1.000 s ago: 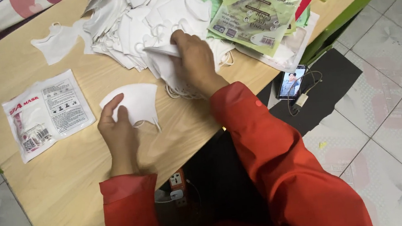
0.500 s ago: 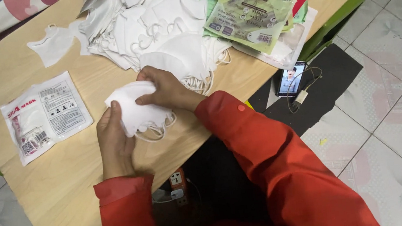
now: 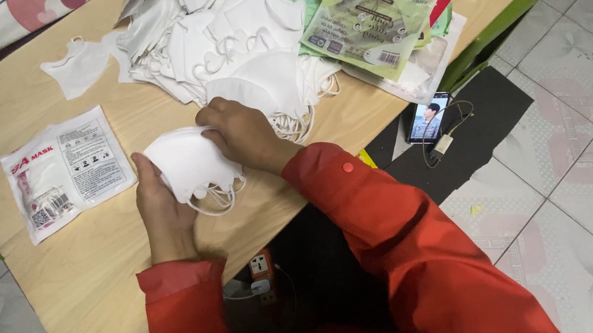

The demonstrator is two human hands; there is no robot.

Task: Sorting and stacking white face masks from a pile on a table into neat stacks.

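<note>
White masks (image 3: 190,166) stacked, left hand (image 3: 161,210), right hand (image 3: 241,132) gripping

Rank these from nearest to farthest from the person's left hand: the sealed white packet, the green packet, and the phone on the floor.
Measured from the left hand in the head view:
1. White sealed packet, just to its left on the table.
2. Green packet, up at the table's far right.
3. Phone, off the table on the dark floor mat, to the right.

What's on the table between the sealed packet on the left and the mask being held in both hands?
Nothing: in the head view, only bare wooden table separates the sealed packet from the white mask.
</note>
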